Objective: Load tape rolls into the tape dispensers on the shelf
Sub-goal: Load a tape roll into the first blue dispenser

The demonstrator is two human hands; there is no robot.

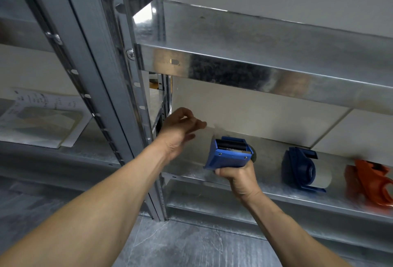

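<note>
Left hand, fingers curled, pinch unclear, hovers left of the blue dispenser; right hand grips its handle, probably steadying it for loading.

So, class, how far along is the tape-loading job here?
Done: the dark blue plastic dispenser on the metal shelf carries a pale roll. In hand: the right hand grips a bright blue plastic dispenser; the left hand holds nothing. Left: the orange plastic dispenser, blurred, looks empty.
</note>
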